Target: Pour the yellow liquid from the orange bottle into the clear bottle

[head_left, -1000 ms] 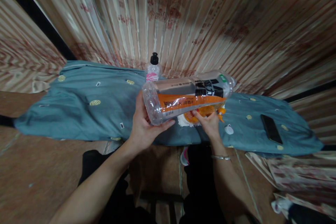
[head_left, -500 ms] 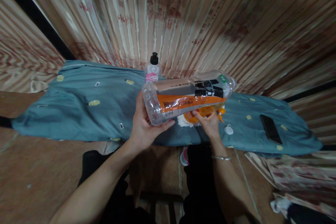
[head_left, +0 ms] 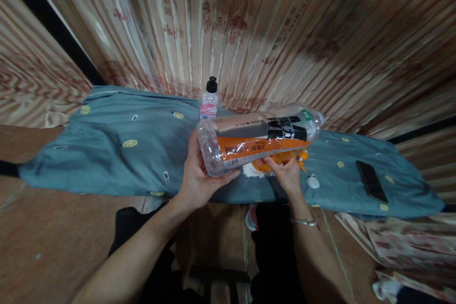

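Note:
A large clear plastic bottle (head_left: pixel 256 135) with an orange, grey and black label lies sideways in the air above the blue-green cloth. Its wide base points left and its narrow neck right. My left hand (head_left: pixel 199 173) is closed around the base, thumb along the lower side. Under the bottle's right half, my right hand (head_left: pixel 287 173) has its thumb at the lower edge; its other fingers are mostly hidden behind the bottle. Just beyond that hand rests a crumpled orange thing (head_left: pixel 302 156) on a white piece (head_left: pixel 251 171), both partly covered.
A small clear bottle with a black cap (head_left: pixel 212 85) and pink label stands behind the large one. On the cloth (head_left: pixel 107 161) to the right lie a white round piece (head_left: pixel 313 181) and a black phone (head_left: pixel 371 180). A patterned curtain (head_left: pixel 235 33) hangs at the back.
The whole view has shifted slightly, so everything sits a little lower and to the right. Both hands keep the same hold on the large bottle.

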Tool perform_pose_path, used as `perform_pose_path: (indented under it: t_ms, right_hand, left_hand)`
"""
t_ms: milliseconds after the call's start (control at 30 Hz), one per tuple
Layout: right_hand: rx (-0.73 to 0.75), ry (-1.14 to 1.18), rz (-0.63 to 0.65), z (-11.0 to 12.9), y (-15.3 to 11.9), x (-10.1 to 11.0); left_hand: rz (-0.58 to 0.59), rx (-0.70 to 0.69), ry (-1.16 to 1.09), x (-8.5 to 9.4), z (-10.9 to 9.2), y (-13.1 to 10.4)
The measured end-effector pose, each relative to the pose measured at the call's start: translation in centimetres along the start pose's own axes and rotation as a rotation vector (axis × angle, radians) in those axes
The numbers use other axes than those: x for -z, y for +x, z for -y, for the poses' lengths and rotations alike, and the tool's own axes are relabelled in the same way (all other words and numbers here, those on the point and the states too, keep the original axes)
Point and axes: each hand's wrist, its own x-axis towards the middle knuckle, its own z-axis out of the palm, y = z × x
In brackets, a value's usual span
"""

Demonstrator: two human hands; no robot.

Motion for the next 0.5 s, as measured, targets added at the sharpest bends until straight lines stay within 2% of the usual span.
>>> perform_pose_path:
  t_ms: [167,500]
  right_hand:
    - [0.014,-0.019,0.005,-0.24,-0.05,0.00]
    - [-0.022,-0.032,0.014,-0.49,-0.15,0.15]
  left_hand:
    - [-0.022,-0.031,0.009,-0.08,0.24,0.17]
    - [0.012,0.037,-0.021,0.13,0.31,0.05]
